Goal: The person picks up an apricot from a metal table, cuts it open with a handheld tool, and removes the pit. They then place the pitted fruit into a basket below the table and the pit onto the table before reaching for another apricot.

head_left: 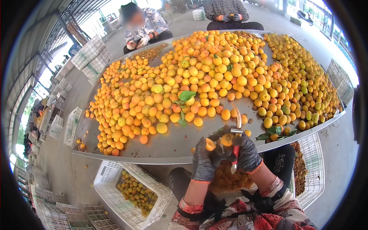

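My left hand, in a grey work glove, is closed around an apricot half with its cut face showing. My right hand, gloved too, grips a knife with a red handle and a thin curved blade pointing away from me. Another cut apricot piece sits at the right hand's fingers, between both hands. Below the hands, many orange apricot halves lie blurred in a container. Beyond them, a large heap of whole apricots covers much of the metal table.
A white crate with greenish-yellow apricots stands at lower left. Another white crate, at right, holds brown bits. Green leaves lie among the fruit. Two people work across the table. Stacked crates stand at far left.
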Action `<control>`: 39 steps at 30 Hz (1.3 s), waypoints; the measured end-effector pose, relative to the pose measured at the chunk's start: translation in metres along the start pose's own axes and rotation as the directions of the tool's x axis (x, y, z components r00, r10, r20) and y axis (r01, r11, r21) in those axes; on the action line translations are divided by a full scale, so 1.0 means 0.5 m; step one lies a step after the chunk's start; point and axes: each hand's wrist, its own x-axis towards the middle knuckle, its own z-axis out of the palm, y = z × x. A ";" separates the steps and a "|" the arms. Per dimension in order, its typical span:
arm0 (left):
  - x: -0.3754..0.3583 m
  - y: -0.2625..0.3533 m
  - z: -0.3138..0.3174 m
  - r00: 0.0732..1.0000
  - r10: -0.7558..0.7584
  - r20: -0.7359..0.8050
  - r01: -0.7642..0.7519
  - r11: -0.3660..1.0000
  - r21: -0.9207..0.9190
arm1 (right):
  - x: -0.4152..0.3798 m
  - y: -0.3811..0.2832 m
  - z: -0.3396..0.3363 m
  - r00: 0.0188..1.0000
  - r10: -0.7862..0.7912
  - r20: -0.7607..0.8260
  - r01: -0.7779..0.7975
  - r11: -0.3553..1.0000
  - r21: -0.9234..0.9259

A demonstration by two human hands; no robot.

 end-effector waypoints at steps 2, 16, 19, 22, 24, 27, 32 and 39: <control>-0.013 0.000 -0.016 0.999 -0.022 0.040 0.019 0.997 0.078 | -0.009 -0.017 -0.001 0.999 -0.002 0.038 0.001 1.000 0.017; -0.032 -0.025 -0.054 0.915 0.214 0.343 -0.397 0.320 0.860 | -0.020 -0.008 -0.013 0.998 -0.017 0.062 0.028 0.984 -0.176; -0.007 -0.037 -0.083 0.856 0.364 0.367 -0.486 0.320 0.813 | -0.017 -0.002 -0.043 0.986 -0.027 0.165 0.054 0.986 -0.159; 0.012 -0.045 -0.099 0.697 0.398 0.597 -0.619 -0.085 0.780 | -0.011 0.012 -0.053 0.973 0.001 0.229 0.035 0.987 -0.155; 0.018 -0.043 -0.083 0.677 0.339 0.654 -0.623 -0.210 0.754 | -0.008 0.007 -0.030 0.992 -0.062 0.114 0.093 0.954 -0.284; 0.006 -0.034 -0.034 0.837 0.364 0.408 -0.503 0.220 0.836 | 0.008 0.006 -0.009 0.926 -0.286 0.246 0.377 0.725 -0.576; 0.009 -0.039 -0.060 0.565 0.461 0.685 -0.608 -0.329 0.723 | -0.006 -0.012 0.011 0.793 -0.381 0.476 0.549 0.105 -0.829; -0.029 -0.030 0.015 0.966 0.258 0.033 -0.224 0.761 0.608 | -0.013 0.009 -0.008 0.932 -0.224 0.284 0.362 0.567 -0.740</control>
